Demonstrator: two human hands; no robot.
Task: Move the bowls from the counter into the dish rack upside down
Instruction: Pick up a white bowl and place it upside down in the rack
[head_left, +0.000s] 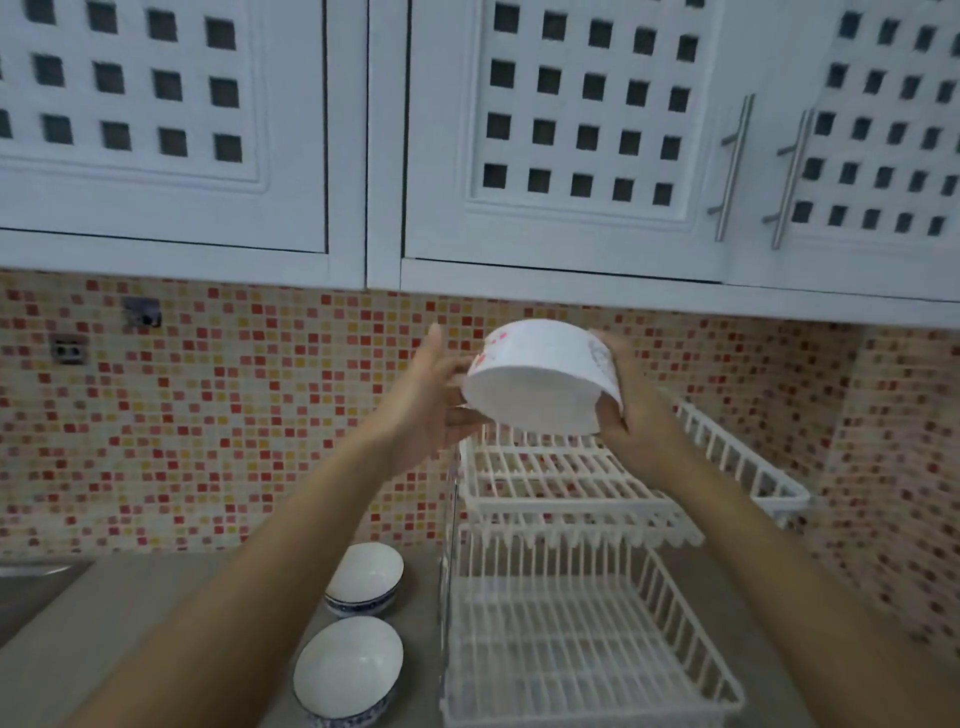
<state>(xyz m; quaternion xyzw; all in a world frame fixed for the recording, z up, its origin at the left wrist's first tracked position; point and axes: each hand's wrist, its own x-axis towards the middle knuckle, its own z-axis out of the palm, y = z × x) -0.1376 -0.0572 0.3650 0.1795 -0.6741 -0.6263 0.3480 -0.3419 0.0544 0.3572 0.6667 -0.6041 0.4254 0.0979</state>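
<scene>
A white bowl with red flower marks (540, 379) hangs in the air above the top shelf of the white two-tier dish rack (566, 493), tilted with its opening toward me and down. My right hand (631, 400) grips its right side. My left hand (434, 395) touches its left rim with fingers spread. Two white bowls with blue rims stand upright on the grey counter left of the rack, one farther back (365, 578) and one nearer (347, 670). Both rack shelves hold nothing.
White wall cupboards (519, 156) with metal handles (732, 166) hang low above the rack. A red and yellow mosaic wall (208, 415) runs behind. A sink edge (31, 571) shows at the far left of the counter (130, 623).
</scene>
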